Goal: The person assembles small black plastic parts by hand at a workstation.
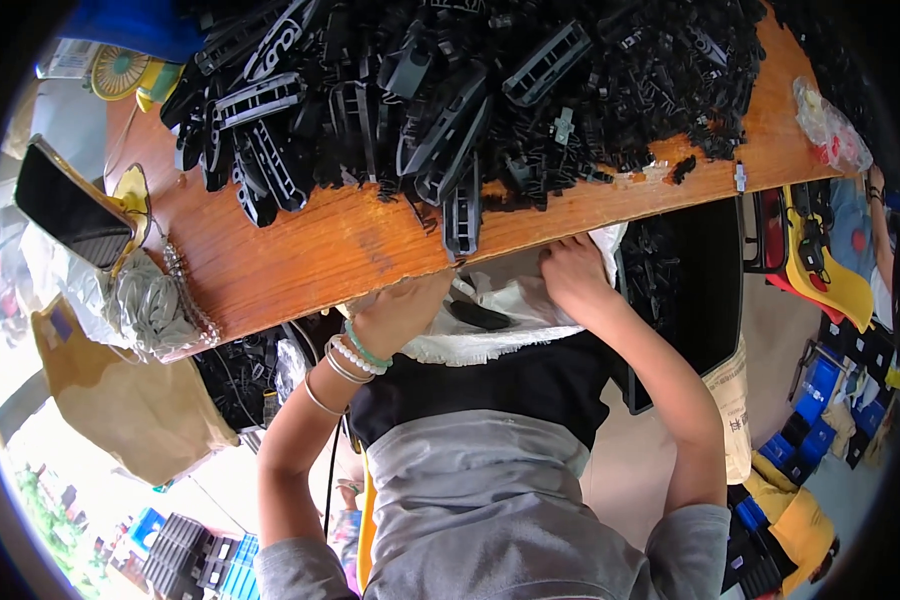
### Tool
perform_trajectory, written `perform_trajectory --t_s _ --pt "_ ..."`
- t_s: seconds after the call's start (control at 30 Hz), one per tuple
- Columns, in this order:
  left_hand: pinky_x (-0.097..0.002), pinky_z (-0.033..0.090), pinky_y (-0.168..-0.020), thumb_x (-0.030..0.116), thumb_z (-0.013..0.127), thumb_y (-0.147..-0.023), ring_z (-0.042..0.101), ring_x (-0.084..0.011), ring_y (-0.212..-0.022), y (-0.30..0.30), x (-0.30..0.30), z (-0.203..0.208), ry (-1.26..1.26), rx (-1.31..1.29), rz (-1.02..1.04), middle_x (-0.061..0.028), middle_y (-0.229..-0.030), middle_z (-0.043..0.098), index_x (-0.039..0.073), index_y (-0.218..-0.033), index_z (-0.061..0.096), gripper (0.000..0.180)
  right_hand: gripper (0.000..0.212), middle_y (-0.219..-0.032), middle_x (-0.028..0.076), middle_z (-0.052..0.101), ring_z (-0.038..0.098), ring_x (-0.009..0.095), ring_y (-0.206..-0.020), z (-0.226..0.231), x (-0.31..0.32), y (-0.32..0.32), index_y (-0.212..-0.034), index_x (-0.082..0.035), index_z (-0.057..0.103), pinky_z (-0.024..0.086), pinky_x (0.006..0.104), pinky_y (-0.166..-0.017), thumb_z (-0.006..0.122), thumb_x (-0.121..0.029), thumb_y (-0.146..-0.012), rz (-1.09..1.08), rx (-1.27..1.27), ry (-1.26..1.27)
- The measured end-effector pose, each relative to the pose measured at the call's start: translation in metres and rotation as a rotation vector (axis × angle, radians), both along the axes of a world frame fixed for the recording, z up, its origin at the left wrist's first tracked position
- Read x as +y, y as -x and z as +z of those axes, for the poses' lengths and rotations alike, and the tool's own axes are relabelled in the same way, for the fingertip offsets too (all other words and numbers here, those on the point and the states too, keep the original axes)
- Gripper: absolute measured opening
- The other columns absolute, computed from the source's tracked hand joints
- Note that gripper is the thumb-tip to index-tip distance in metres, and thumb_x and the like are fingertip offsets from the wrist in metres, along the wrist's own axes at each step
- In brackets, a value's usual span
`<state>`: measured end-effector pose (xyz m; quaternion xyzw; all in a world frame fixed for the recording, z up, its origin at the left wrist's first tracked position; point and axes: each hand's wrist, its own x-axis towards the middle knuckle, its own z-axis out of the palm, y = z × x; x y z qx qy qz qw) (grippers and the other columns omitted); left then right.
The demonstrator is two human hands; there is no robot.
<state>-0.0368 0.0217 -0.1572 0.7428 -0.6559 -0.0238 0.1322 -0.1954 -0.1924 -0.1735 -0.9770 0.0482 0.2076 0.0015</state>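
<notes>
A white woven sack with a frayed edge lies open in my lap, below the table's front edge. Inside it are a dark, oblong piece and some pale, crumpled plastic film. My left hand, with bracelets at the wrist, is at the sack's left side; its fingers are hidden. At the sack's right side, my right hand has its fingers bent and closed on the pale sack material just under the table edge.
A heap of black plastic parts covers the back of the wooden table. One long part overhangs the front edge. A phone stands at left above a crumpled plastic bag. A black bin holding dark parts is at my right.
</notes>
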Motion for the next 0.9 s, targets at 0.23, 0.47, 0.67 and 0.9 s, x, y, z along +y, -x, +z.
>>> perform_trajectory --t_s 0.23,0.47,0.67,0.9 --pt "-0.0348 0.054 -0.067 0.000 0.058 -0.073 0.063 -0.0271 -0.085 -0.002 -0.001 0.023 -0.164 0.225 -0.053 -0.0120 -0.090 0.055 0.005 -0.098 0.055 0.026 0.028 -0.119 0.020 0.060 0.043 0.035 -0.123 0.019 0.017 0.018 -0.093 -0.001 0.072 0.017 0.0552 -0.110 0.053 -0.017 -0.080 0.028 0.007 0.072" --pt "-0.0332 0.054 -0.069 0.002 0.061 -0.069 0.062 -0.0248 -0.089 0.006 -0.003 0.040 -0.333 0.036 -0.042 -0.0095 -0.098 0.054 0.005 -0.090 0.055 0.022 0.027 -0.119 0.022 0.059 0.044 0.036 -0.122 0.037 0.032 0.023 -0.095 -0.001 0.072 0.020 0.0601 -0.107 0.056 -0.016 -0.079 0.075 0.050 0.127" --pt "-0.0314 0.054 -0.069 0.003 0.060 -0.071 0.061 -0.0211 -0.088 0.004 -0.001 0.051 -0.349 -0.009 -0.075 -0.0077 -0.097 0.055 0.006 -0.090 0.056 0.020 0.029 -0.118 0.020 0.061 0.048 0.034 -0.120 0.057 0.033 -0.026 -0.098 -0.002 0.070 0.022 0.0556 -0.109 0.058 -0.017 -0.077 0.132 0.268 -0.059" --pt "-0.0432 0.048 -0.086 0.016 0.052 -0.078 0.059 -0.0289 -0.100 0.008 -0.011 0.050 -0.397 -0.373 -0.068 -0.0145 -0.102 0.059 0.005 -0.104 0.061 0.030 0.027 -0.116 0.018 0.062 0.053 0.032 -0.116 -0.019 -0.019 -0.038 -0.102 -0.004 0.067 0.031 0.0488 -0.105 0.059 -0.014 -0.079 0.245 -0.297 -0.064"
